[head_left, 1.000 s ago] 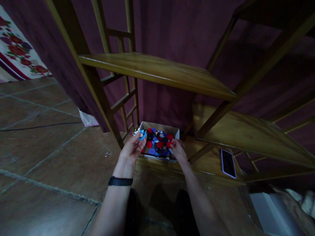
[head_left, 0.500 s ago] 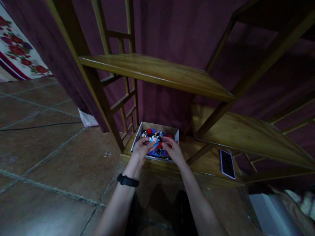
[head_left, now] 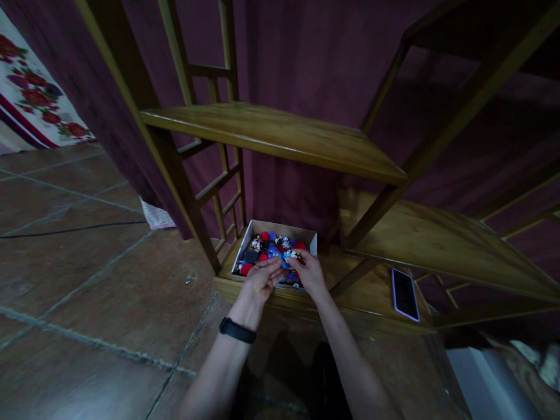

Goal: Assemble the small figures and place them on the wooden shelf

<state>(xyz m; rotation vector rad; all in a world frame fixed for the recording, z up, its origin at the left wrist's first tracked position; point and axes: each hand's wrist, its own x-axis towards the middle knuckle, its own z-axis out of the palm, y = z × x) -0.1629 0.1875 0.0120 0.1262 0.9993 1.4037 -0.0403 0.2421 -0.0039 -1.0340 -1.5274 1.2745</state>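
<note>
A shallow cardboard box [head_left: 311,238] stands on the bottom shelf, filled with several small coloured figurines [head_left: 258,244] in red, blue, black and white. Over its front part, my right hand [head_left: 310,273] pinches a small blue-and-white figurine [head_left: 289,255] between thumb and fingers. My left hand [head_left: 262,279], with a black band on the wrist, is turned palm up beside it. Its fingers are stretched out, the tips close to the figurine; whether they touch it I cannot tell.
A wooden shelf board [head_left: 271,131] juts out above the box, and a lattice panel [head_left: 223,192] rises at its left. To the right a phone [head_left: 405,294] lies on the bottom shelf. A dark cable [head_left: 74,230] crosses the tiled floor at left. Behind hangs a purple curtain [head_left: 297,70].
The blue-and-white figurine has passed from my left hand to my right and sits slightly further right. My left fingers have opened, and the hand has turned palm up and lowered a little.
</note>
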